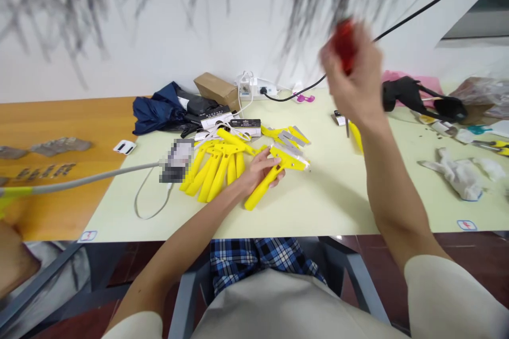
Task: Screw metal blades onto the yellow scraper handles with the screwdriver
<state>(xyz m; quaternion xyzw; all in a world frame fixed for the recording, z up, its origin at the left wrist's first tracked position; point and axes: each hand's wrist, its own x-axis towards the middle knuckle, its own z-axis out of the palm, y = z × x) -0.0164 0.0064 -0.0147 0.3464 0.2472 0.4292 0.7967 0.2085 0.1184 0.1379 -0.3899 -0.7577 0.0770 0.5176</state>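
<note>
My left hand (pixel 259 168) is closed around a yellow scraper (pixel 260 190) with a metal blade along its head, held just over the table. Raised high on the right, my right hand (pixel 358 82) is blurred by motion and wrapped round the red handle of a screwdriver (pixel 345 45); a thin dark shaft shows below the fist. Left of my left hand lies a pile of yellow scrapers (pixel 217 175). Behind it are several yellow scraper heads with blades (pixel 292 136). My right wrist partly hides another yellow piece (pixel 355 136).
A navy cloth bundle (pixel 159 108), a cardboard box (pixel 217 90) and a power strip (pixel 256 90) line the back. A black cable (pixel 421 8) runs up rightward. On the right lie a black tool (pixel 417 96) and white gloves (pixel 457 175). Another person's knee (pixel 16 262) shows at left.
</note>
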